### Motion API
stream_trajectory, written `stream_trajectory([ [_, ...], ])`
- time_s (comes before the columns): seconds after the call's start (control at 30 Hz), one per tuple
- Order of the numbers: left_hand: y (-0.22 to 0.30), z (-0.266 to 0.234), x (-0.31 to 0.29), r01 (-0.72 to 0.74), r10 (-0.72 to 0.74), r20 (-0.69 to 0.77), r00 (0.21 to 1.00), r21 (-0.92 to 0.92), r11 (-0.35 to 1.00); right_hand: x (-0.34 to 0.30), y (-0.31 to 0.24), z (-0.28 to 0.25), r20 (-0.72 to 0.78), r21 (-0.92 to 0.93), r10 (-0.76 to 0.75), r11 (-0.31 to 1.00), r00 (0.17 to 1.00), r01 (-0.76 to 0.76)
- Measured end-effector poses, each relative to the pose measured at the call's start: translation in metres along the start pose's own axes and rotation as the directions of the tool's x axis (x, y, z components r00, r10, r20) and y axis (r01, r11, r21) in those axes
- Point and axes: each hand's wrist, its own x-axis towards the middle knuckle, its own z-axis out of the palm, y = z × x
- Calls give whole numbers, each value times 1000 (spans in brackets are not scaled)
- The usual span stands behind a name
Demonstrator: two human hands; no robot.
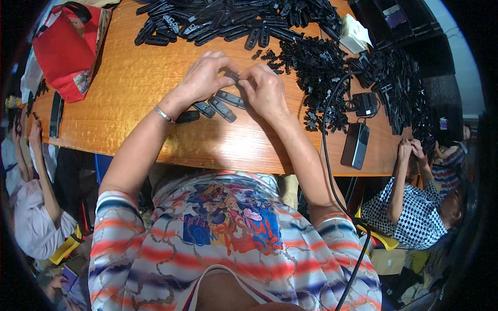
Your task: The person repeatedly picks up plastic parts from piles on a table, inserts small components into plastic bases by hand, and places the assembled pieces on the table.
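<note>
Over the wooden table [140, 93], my left hand [206, 75] and my right hand [265, 89] meet fingertip to fingertip. Between them they pinch a small black plastic part [232, 76], mostly covered by the fingers, so its exact kind does not show. Just below the hands lie a few long, rounded black plastic pieces [223, 110], side by side and slanted. One of these pieces [231, 99] rests right under my fingers, and another [187, 117] sits close to my left wrist, which wears a metal bracelet.
A heap of long black plastic pieces [218, 23] spans the far side. Small black clips [324, 72] pile up at right, by a tissue pack [355, 33], a cable [326, 140] and a dark power bank [356, 146]. A red bag [67, 49] stands left. Co-workers sit on both sides.
</note>
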Motion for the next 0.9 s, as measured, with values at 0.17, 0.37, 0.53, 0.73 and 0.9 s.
stream_trajectory([
  [0.17,-11,3,-2,-40,40,-4,999,-47,998,5,1,-9,85,-5,19,1000,996,-19],
  [0.37,-5,0,14,161,-153,62,986,-153,975,21,13,-13,173,31,300,950,938,-310],
  [0.53,-2,-2,15,258,-245,121,962,-109,960,40,1,-21,356,-203,494,869,793,-450],
  [0.73,3,-8,12,194,-186,239,953,-12,981,29,-7,-34,464,-263,405,912,788,-314],
  [0.9,16,7,54,199,-201,-38,979,-48,979,35,28,-29,89,-265,65,964,994,-39],
])
